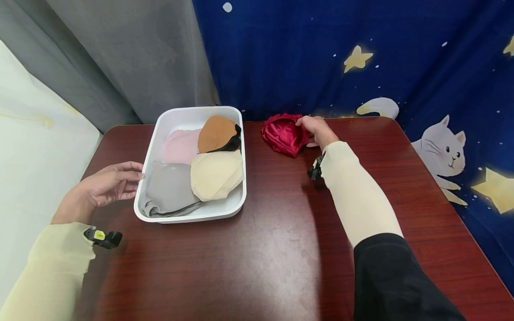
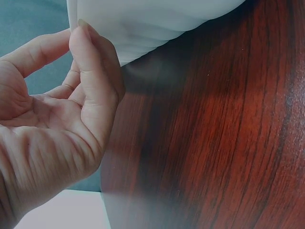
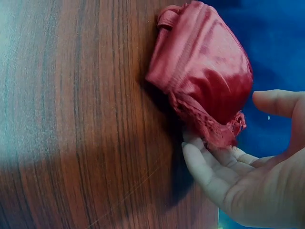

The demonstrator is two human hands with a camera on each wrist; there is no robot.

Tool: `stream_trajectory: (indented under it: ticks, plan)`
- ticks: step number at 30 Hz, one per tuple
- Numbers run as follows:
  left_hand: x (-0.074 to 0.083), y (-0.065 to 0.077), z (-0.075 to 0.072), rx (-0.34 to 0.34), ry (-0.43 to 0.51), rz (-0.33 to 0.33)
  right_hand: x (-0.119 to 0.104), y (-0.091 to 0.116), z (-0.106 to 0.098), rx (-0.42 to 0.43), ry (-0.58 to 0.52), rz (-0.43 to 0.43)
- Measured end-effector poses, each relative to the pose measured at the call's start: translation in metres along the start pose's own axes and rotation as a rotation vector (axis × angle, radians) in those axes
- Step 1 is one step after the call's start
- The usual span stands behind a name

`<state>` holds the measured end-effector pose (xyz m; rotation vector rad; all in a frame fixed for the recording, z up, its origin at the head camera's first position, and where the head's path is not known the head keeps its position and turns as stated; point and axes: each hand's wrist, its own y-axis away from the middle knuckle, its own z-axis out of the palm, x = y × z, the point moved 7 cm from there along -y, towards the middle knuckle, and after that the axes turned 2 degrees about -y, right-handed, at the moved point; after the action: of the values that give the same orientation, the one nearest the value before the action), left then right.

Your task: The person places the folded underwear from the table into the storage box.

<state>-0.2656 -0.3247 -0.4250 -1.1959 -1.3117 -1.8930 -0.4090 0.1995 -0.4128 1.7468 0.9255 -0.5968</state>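
A white tray (image 1: 242, 187) holds several soft folded pieces. My left hand (image 1: 116, 183) is at its left side, thumb and fingertips pinching the rim; the left wrist view shows the tray's white wall (image 2: 143, 28) between them and the table. A shiny red satin bra (image 1: 283, 136) with lace trim, folded into a cup shape, sits at the table's back edge. My right hand (image 1: 317, 130) is at the bra's right side. In the right wrist view its fingers (image 3: 205, 167) reach beneath the lace edge, while the thumb (image 3: 276, 102) stands off the satin.
Inside the tray lie a pink piece (image 1: 182, 145), a brown piece (image 1: 217, 133) with black, a cream piece (image 1: 217, 174) and a grey piece (image 1: 170, 185). The dark red wooden table (image 1: 273, 249) meets a grey curtain (image 1: 140, 53) and a blue starry curtain (image 1: 289, 53) behind.
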Motion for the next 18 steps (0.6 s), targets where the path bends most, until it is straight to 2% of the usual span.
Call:
stream_trajectory:
  ticks: [18]
  plan:
    - [0.0007,-0.0001,0.0019,-0.004,-0.001,0.001,-0.0019,-0.0019,0.0068,-0.037,-0.164,0.044]
